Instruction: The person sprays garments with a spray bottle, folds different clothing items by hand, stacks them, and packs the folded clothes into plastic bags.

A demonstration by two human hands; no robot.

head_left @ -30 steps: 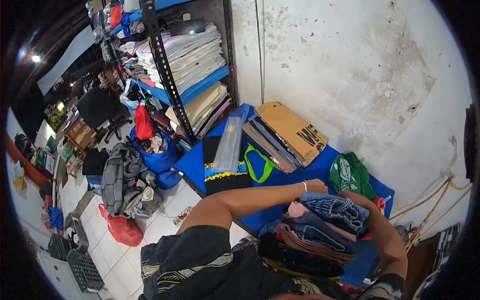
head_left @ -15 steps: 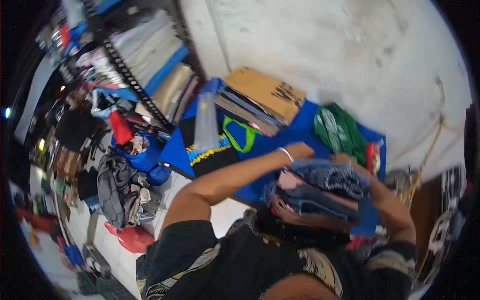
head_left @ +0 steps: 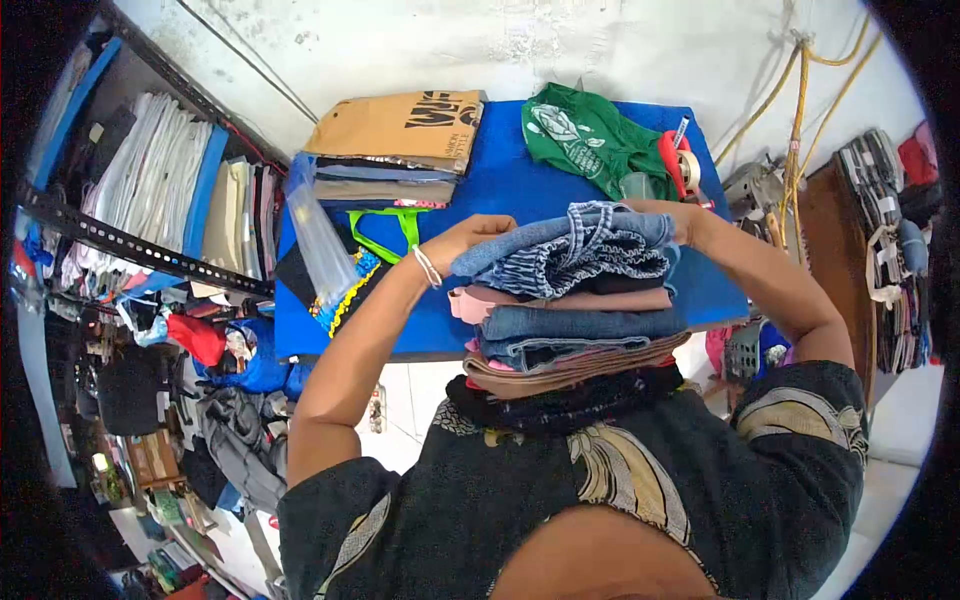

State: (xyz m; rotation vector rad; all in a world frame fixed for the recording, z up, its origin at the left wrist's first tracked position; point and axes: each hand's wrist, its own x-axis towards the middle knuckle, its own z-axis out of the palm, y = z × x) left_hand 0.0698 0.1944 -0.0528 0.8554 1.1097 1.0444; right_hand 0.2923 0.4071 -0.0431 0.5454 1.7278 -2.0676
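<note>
A stack of folded clothes (head_left: pixel 580 325) rests against my torso at the front edge of the blue table (head_left: pixel 500 150). Rolled blue denim with a ruffled, elastic-looking band (head_left: pixel 600 255) lies on top, above pink, blue, brown and black layers. My left hand (head_left: pixel 470 236), with a white band at the wrist, is at the far left side of the top denim, fingers curled. At its far right side is my right hand (head_left: pixel 665 215), its fingers partly behind the cloth. Both hands hold the denim.
Folded clothes under a tan printed bag (head_left: pixel 400 125) lie at the back left. Nearby are a bright green strap (head_left: pixel 375 245) and clear plastic (head_left: pixel 325 240). A green bag (head_left: pixel 580 140) and red tape dispenser (head_left: pixel 680 165) lie at the right. A shelf (head_left: pixel 150 255) stands left.
The view has swung to the right, so the table now appears more level and central. Both hands remain at the top denim, and the stack shows lower against my torso.
</note>
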